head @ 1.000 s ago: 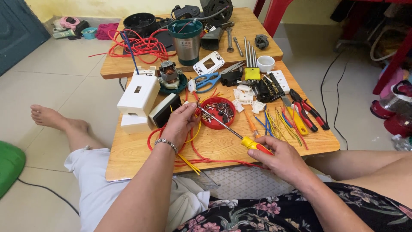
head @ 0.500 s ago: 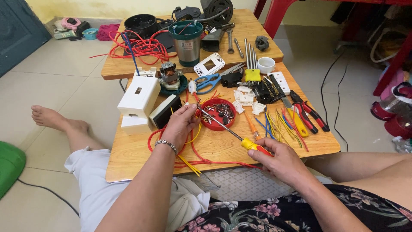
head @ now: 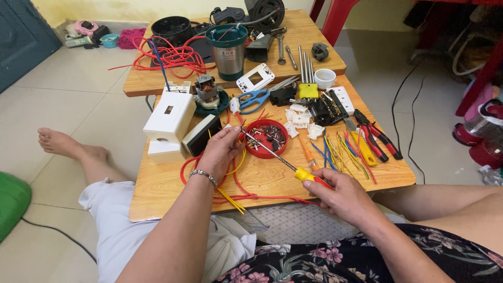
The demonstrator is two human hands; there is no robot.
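Pointing up-left toward the left hand (head: 222, 149), the screwdriver (head: 285, 161) lies diagonally.

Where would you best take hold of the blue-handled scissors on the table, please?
Probably by the blue loop handles of the scissors, coming from above on the near side. They lie flat, the loops face the person and look clear, while the blade end points away towards the black part, where things crowd.

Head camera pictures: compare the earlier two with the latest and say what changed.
Nothing visibly changed: the right hand still holds the yellow-and-red-handled screwdriver, its tip at the small part pinched in the left hand beside the round red plastic dish of screws.
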